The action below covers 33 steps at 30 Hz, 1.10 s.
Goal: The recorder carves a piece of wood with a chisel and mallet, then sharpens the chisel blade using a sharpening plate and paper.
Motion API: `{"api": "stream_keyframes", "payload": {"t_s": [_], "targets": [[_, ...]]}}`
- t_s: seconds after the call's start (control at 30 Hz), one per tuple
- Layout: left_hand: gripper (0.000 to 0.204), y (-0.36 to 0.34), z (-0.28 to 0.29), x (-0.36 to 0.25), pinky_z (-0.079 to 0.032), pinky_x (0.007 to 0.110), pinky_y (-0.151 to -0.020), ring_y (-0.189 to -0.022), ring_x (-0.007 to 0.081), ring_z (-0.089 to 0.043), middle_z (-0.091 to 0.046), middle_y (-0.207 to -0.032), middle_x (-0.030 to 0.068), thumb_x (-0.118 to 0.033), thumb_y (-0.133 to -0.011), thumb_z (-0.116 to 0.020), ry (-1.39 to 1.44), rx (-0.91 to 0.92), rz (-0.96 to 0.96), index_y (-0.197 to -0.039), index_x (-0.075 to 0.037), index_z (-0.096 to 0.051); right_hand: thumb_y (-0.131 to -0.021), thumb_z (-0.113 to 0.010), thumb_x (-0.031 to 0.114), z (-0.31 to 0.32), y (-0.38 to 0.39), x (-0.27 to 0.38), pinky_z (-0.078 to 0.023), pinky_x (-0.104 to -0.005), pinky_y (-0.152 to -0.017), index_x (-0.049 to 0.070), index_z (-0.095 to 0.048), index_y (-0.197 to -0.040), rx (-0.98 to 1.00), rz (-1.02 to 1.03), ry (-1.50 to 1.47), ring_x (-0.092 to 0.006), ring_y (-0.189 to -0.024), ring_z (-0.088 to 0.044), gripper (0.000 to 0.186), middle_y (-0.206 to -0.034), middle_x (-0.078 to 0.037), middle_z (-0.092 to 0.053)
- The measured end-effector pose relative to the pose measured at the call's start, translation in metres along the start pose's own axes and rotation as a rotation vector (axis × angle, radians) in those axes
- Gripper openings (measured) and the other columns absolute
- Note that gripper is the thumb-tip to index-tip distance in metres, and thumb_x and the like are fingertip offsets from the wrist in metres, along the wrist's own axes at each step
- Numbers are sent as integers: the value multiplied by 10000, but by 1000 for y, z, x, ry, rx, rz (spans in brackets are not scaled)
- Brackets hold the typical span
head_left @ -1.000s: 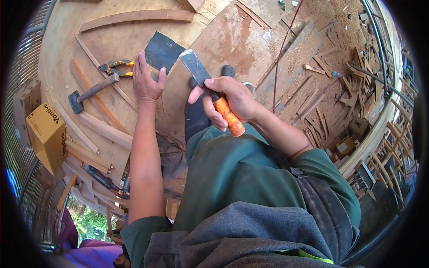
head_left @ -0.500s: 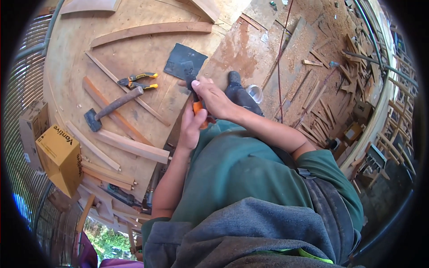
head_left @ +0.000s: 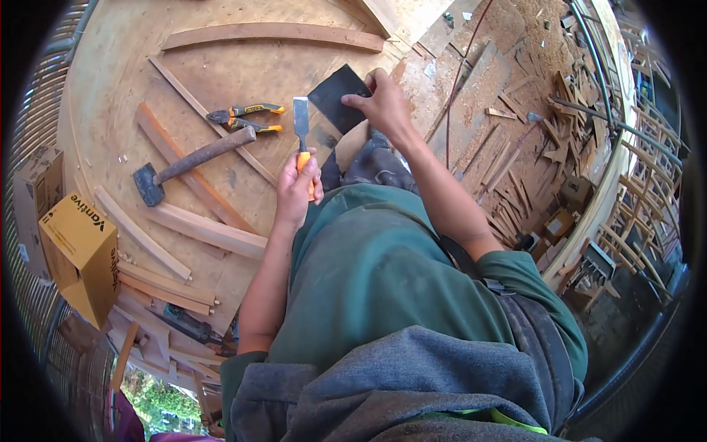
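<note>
A chisel [head_left: 301, 121] with a flat metal blade and an orange handle stands up out of my left hand [head_left: 296, 190], whose fingers are wrapped round the handle. My right hand [head_left: 384, 107] pinches the edge of a square black sheet [head_left: 337, 90] that looks like sandpaper, thumb on top and fingers behind. The sheet is at the edge of the wooden worktop [head_left: 191, 85], just right of the chisel blade and apart from it. Left of the chisel lie pliers [head_left: 243, 118] with black and yellow handles and a hammer [head_left: 199, 162] with a dark head and wooden handle.
A curved wooden piece [head_left: 272, 34] lies at the far side of the worktop, with several wooden strips [head_left: 206, 228] nearer. Cardboard boxes [head_left: 81, 236] stand at the left. Sawdust and wood offcuts [head_left: 508, 177] cover the floor at the right, crossed by a dark red cord [head_left: 458, 81].
My right hand has left the chisel, moved up and right, and taken hold of the black sheet, which is now turned. The left hand keeps the chisel, now slightly further left.
</note>
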<state>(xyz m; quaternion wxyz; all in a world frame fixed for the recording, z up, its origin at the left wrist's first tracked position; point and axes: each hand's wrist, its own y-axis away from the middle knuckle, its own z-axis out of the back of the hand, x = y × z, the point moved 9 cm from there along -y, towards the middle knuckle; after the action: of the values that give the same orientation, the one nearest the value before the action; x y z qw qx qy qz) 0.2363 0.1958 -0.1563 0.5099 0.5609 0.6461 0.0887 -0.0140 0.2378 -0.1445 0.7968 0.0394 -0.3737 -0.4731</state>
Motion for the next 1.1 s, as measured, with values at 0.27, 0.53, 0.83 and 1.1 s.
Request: {"api": "stream_keyframes", "payload": {"t_s": [0.27, 0.53, 0.83, 1.1], "targets": [[324, -34, -16, 21, -372, 237, -390, -477, 75, -488, -522, -733, 10, -335, -1099, -511, 115, 147, 162, -1329, -106, -528, -848, -613, -2, 29, 66, 56, -459, -425, -986, 88, -597, -1310, -150, 706, 357, -293, -1193, -592, 470, -1280, -98, -634], [295, -48, -18, 42, -324, 209, -352, -432, 45, -442, -502, -685, -5, -342, -1096, -514, -89, 134, 197, -1217, -77, -564, -853, -556, 31, -41, 75, 4, -321, -480, -1223, 47, -462, -1525, 48, 790, 329, -318, -1482, -419, 679, -1579, -131, -473], [328, -56, -6, 27, -368, 213, -360, -430, 58, -463, -523, -677, 6, -356, -1065, -572, -118, 190, 282, -1172, -46, -593, -847, -557, -56, -4, 77, -12, -454, -471, -1109, 0, -532, -1445, -146, 623, 262, -362, -1339, -555, 601, -1526, -225, -502], [304, -52, -17, 22, -476, 210, -494, -571, 102, -586, -637, -783, 53, -341, -1051, -609, -94, 206, 258, -1112, -44, -602, -925, -590, -62, 42, 78, -49, -505, -293, -972, -20, -595, -1314, 76, 110, -596, -127, -1082, -635, 391, -1166, -36, -686]]}}
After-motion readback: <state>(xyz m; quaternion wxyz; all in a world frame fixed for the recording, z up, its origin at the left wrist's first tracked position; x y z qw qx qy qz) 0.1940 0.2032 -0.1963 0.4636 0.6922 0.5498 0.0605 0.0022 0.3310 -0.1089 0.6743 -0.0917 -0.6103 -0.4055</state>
